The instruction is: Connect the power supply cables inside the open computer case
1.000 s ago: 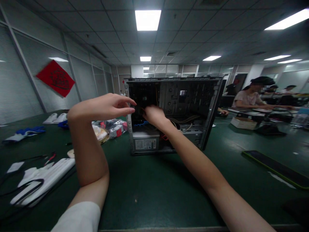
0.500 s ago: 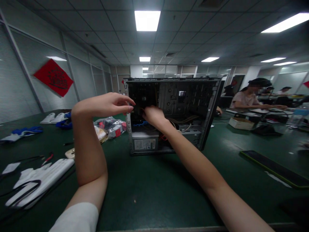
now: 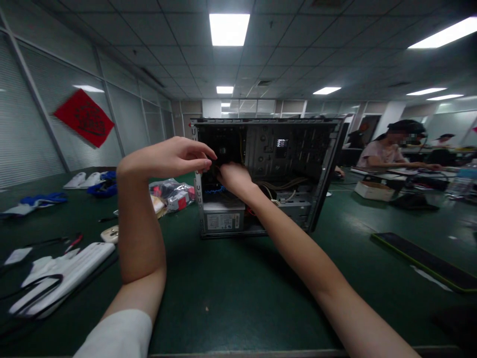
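Observation:
A computer case (image 3: 268, 120) stands upright on the green table, its open side facing me. Inside it, at lower left, sits a power supply (image 3: 223, 221) with a label; blue wires (image 3: 215, 190) run just above it, and a bundle of cables (image 3: 286, 185) lies further right. My right hand (image 3: 235, 178) reaches into the left part of the case with its fingers curled; the dark interior hides the fingertips and whatever they touch. My left hand (image 3: 186, 156) is bent over the case's left edge, fingers apart, the tips just inside near the dark fan area, with nothing visible in them.
Left of the case lie plastic bags (image 3: 175, 195), a white power strip (image 3: 67, 281) with black cables, and blue-white gloves (image 3: 37, 200). On the right are a long dark panel (image 3: 425, 258) and a cardboard box (image 3: 373, 190). A person (image 3: 385, 149) sits behind that box.
My left hand has moved a little right, its fingertips further past the case's edge. My right hand has shifted slightly left inside the case. The camera view has tilted slightly.

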Action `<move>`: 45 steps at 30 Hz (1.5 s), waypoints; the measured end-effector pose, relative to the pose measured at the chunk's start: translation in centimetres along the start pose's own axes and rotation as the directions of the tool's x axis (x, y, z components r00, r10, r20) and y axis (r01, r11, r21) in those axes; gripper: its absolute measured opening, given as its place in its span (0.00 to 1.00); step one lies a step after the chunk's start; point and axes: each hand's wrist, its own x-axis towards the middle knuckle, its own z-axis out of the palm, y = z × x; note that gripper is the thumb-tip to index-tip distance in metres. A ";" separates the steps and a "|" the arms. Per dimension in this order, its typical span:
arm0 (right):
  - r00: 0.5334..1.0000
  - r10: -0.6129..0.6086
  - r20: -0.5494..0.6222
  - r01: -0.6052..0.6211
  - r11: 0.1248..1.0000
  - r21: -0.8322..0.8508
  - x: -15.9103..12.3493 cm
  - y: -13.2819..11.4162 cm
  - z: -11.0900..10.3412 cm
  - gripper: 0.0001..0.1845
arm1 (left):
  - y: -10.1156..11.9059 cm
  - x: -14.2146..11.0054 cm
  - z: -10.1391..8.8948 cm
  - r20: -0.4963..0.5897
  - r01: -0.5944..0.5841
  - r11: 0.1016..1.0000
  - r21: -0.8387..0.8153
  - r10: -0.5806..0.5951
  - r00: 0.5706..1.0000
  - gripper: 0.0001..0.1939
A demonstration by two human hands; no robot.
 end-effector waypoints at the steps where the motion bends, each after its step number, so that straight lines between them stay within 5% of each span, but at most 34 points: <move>1: 1.000 -0.001 -0.002 0.001 1.000 0.001 0.0 0.0 0.0 0.20 | 0.1 0.0 0.0 -0.020 -0.013 1.000 0.002 0.013 1.000 0.29; 13: 1.000 0.001 -0.010 -0.001 1.000 0.031 0.6 0.8 0.1 0.22 | 1.0 -0.2 0.1 -0.171 -0.100 0.994 0.034 0.104 0.980 0.25; 28: 0.999 -0.047 0.008 0.046 0.997 0.063 1.1 2.5 0.0 0.21 | 2.0 -2.9 -0.2 -0.346 -0.309 0.940 -0.142 0.246 0.906 0.16; 39: 0.999 -0.036 -0.026 0.038 0.998 0.056 1.2 0.3 1.1 0.21 | 2.9 -2.8 -0.2 -0.294 -0.273 0.956 -0.108 0.231 0.927 0.20; 45: 0.999 -0.018 -0.045 0.022 0.994 0.102 1.2 0.4 0.8 0.22 | 3.2 0.5 1.4 -0.149 -0.251 0.961 0.113 0.266 0.952 0.18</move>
